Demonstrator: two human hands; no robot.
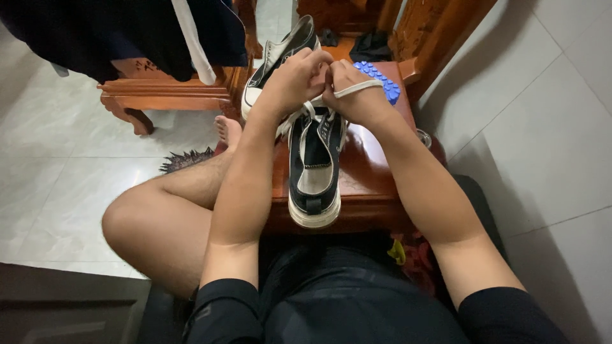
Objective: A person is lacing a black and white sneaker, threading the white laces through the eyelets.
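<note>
On the polished reddish wooden stool (366, 178), the black canvas sneaker with white sole (313, 167) is mid-lacing: left hand (294, 78) and right hand (354, 92) pinch its white lace (359, 87), apparently needing tightening next.

Second shoe (275, 54), blue brush (380, 79) crowd stool; floor right open.

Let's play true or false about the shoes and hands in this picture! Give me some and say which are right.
1. Both hands, left hand and right hand, are at the black sneaker. True.
2. The white shoelace loops over the right hand. True.
3. The sneaker lies on the tiled floor. False: it rests on a wooden table.
4. The second sneaker is red. False: it is black and white.
5. A blue studded thing lies beside the right hand. True.
</note>
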